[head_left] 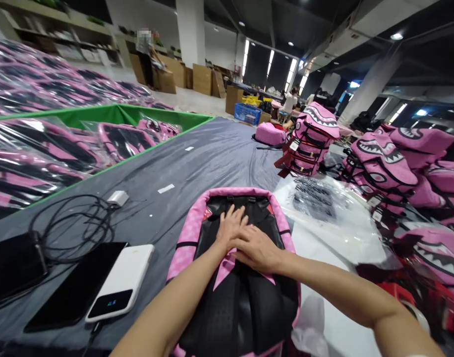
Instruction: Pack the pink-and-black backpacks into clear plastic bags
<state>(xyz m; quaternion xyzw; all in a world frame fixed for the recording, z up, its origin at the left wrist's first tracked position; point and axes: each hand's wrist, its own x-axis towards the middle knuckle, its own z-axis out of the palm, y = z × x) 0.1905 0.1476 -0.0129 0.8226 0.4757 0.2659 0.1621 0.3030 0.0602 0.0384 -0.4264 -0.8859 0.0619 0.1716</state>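
Backpack [245, 292] lies straps-up on worktop [208, 153], unbagged; bagged ones [125, 144] in green bin [100, 116], bare stack [316, 136] at right; left hand [230, 227] spread flat on it, grip empty, right hand [259, 249] across left, apparently likewise empty

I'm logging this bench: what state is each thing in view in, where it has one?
Backpack: lying flat, strap side up
Left hand: open, resting on the backpack
Right hand: open, overlapping the left hand
White power bank: display lit, cable plugged in
Black cable: loosely coiled
Backpacks at left: in clear plastic
Nearest stacked pink backpack: tags attached
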